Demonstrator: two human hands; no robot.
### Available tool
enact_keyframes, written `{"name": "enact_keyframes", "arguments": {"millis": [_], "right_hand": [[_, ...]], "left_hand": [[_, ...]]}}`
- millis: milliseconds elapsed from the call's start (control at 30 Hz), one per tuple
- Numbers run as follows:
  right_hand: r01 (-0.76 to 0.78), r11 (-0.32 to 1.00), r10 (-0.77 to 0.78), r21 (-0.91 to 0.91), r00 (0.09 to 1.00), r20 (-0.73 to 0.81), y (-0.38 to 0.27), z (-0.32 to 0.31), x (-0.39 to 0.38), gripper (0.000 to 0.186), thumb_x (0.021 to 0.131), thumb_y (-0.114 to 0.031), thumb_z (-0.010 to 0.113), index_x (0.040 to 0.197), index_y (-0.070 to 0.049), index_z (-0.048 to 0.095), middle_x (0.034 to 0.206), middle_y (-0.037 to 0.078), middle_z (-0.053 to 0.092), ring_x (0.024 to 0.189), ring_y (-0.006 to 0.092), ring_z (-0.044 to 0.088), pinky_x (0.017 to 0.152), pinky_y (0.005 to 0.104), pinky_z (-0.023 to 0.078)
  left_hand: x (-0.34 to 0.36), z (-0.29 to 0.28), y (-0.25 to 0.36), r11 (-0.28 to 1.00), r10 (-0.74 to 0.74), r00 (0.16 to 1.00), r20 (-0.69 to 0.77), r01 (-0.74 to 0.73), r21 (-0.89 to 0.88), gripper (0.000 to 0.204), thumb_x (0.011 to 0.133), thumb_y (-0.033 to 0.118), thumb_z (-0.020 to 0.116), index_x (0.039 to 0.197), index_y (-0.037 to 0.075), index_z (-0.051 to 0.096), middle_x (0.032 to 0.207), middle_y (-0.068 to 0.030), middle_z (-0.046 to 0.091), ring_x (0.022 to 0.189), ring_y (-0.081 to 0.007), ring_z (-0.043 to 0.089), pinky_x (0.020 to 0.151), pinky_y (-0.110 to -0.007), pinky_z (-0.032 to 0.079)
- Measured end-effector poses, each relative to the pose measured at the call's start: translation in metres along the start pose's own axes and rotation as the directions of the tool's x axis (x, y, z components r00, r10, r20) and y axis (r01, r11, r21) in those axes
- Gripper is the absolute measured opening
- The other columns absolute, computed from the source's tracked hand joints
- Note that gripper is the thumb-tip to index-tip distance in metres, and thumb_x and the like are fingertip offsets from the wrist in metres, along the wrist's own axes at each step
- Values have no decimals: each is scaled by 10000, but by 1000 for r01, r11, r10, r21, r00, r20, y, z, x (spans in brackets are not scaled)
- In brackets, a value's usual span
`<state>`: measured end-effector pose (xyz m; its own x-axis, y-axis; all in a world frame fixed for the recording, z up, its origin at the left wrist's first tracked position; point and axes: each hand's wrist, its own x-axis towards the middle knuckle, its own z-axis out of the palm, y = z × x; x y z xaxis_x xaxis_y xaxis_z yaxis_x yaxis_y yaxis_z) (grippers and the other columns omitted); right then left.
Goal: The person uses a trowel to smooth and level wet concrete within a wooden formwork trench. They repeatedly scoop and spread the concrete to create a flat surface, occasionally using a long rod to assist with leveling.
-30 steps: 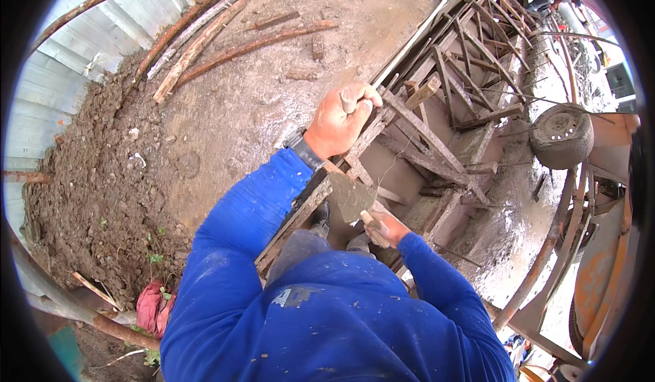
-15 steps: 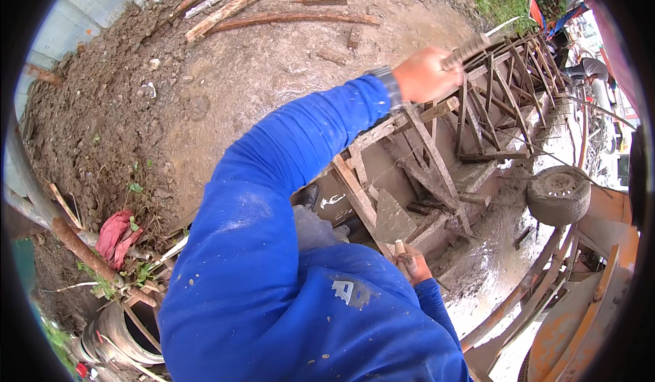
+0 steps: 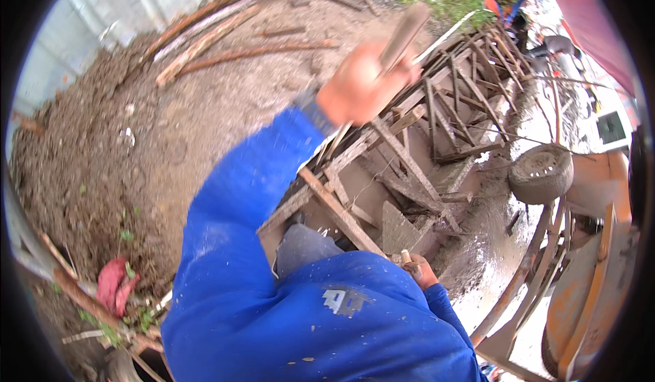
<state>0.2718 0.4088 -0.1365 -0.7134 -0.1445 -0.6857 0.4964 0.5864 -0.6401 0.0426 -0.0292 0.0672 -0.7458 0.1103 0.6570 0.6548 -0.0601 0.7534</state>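
Observation:
My left hand [image 3: 361,85], smeared by motion, is raised over the near end of a timber formwork [image 3: 402,157]. It is closed around a long grey-brown tool [image 3: 407,32]; its exact kind is too blurred to tell. A thin pale rod [image 3: 447,37] slants past that hand; whether the hand touches it I cannot tell. Close to my body at the lower right, my right hand [image 3: 421,271] grips a trowel [image 3: 398,230]. Its triangular, mud-grey blade points up beside the formwork's slanting brace, and the pale handle end shows at the fingers.
Muddy ground [image 3: 211,116] spreads left, with loose poles [image 3: 208,44] near a corrugated metal wall [image 3: 136,6]. To the right are a muddy wheel [image 3: 541,174] and a rusty orange metal body [image 3: 593,273]. A red cloth [image 3: 116,286] lies at lower left. Another person bends far right.
My left hand has moved left and slightly up in the picture, with its tool tilted more upright. The whole view has shifted a little. My right hand still holds the trowel.

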Motion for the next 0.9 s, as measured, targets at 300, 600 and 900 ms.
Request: {"name": "enact_keyframes", "arguments": {"millis": [300,600,900], "right_hand": [[36,992,-41,-121,999,-36,21,30,51,301,830,-296,642,849,1,686,818,139,705,758,234,638,725,391,487],[3,953,-1,-304,1000,5,-49,43,61,298,833,-310,646,887,-24,710,842,110,724,793,226,675,742,365,520],[84,888,-73,-453,996,42,-17,35,60,398,872,-389,734,980,-6,712,902,131,740,843,191,673,777,392,523]], "left_hand": [[-108,-27,-69,986,-158,987,36,156,57,110,863,35,531,851,2,635,766,-97,646,727,-182,624,685,-331,504],[-117,-40,-48,986,-145,989,37,148,-80,288,998,209,518,887,-24,646,732,-116,610,632,-181,565,586,-332,463],[-143,-19,-43,994,-103,995,8,103,-44,111,769,3,641,862,38,593,740,-140,579,683,-360,604,607,-405,469]]}}
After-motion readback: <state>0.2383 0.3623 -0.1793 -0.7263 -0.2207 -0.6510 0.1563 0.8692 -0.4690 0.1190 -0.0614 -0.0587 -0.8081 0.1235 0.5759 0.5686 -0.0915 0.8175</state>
